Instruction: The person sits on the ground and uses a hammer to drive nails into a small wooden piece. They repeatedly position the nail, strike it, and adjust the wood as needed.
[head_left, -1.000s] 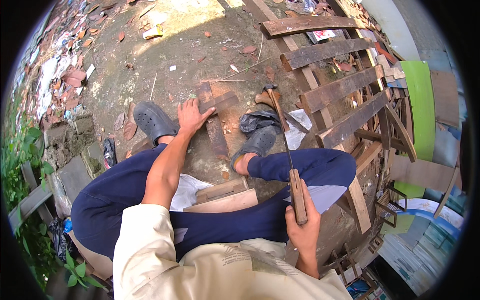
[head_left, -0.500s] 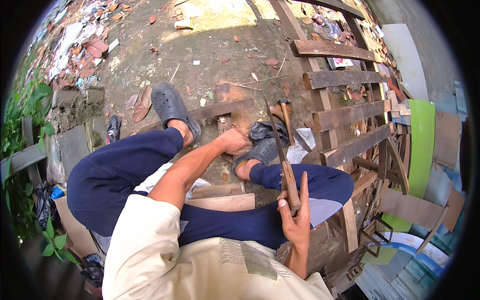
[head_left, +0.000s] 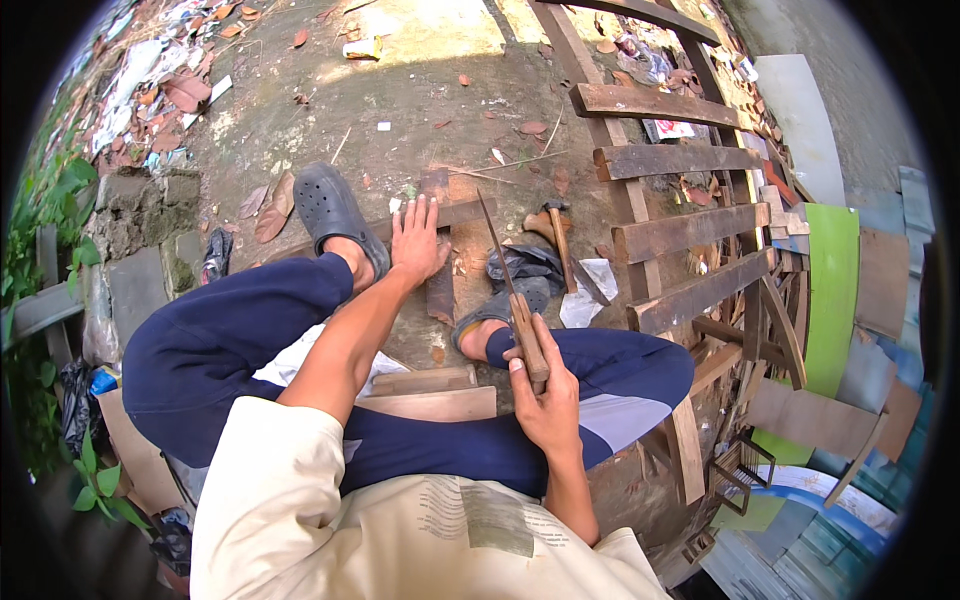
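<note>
My left hand [head_left: 418, 240] lies with fingers stretched over a brown wooden slat [head_left: 468, 213] on the ground, near my left clog [head_left: 335, 205]. A shorter wooden piece [head_left: 439, 295] crosses under that slat. In my right hand [head_left: 548, 400] is a handsaw with a wooden handle [head_left: 527, 340]; the fingers are wrapped round it. Its narrow, dark blade [head_left: 495, 240] points away from me, with the tip near the slat's right end. Beside my right clog [head_left: 480, 318] are a black plastic bag [head_left: 528, 264] and a hammer [head_left: 560, 240].
A frame of nailed wooden slats [head_left: 685, 235] stands on the right. Behind it are a green panel [head_left: 832, 290] and several boards. White paper [head_left: 588, 300] lies by the hammer. Wood blocks [head_left: 425, 403] sit between my legs. Broken concrete blocks [head_left: 150, 225] and litter are at left.
My left hand has moved forward and left, opening out over the slat. My right hand has brought the saw left and slightly forward, its grip closing more round the handle.
</note>
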